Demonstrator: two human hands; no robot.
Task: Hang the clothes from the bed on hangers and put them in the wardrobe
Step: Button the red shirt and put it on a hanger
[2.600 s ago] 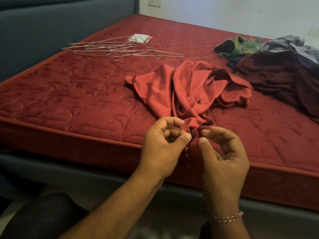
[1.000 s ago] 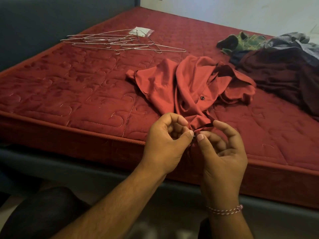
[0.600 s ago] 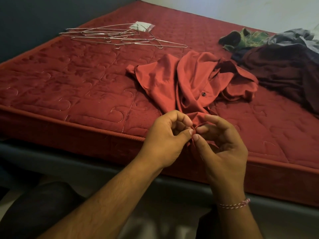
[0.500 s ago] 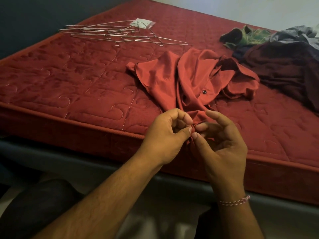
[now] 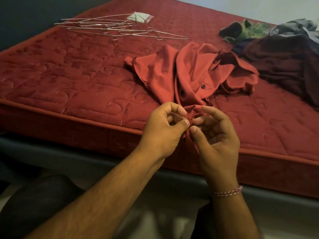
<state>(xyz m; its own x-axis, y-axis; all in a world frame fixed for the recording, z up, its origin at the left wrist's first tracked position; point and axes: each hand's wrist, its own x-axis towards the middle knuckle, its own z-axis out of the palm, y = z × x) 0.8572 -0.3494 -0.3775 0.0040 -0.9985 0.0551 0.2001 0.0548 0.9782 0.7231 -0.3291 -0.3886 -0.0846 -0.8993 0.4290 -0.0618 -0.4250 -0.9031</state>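
While the red shirt [image 5: 188, 75] is lying crumpled on the bed [image 5: 69, 80], the left hand [image 5: 164, 130] and right hand [image 5: 215, 135] are both pinching its fabric.

A small clear packet [image 5: 140, 16] lies on the red mattress [image 5: 69, 80] — far corner.

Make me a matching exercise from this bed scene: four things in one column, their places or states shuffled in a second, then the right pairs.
Things
1. wire hangers
2. red shirt
3. dark maroon garment
4. string bracelet

Places or states
A. on the wrist of the right hand
B. far right of the mattress
C. loose pile at the far left
D. pinched by both hands, left hand included

Pairs: 1-C, 2-D, 3-B, 4-A
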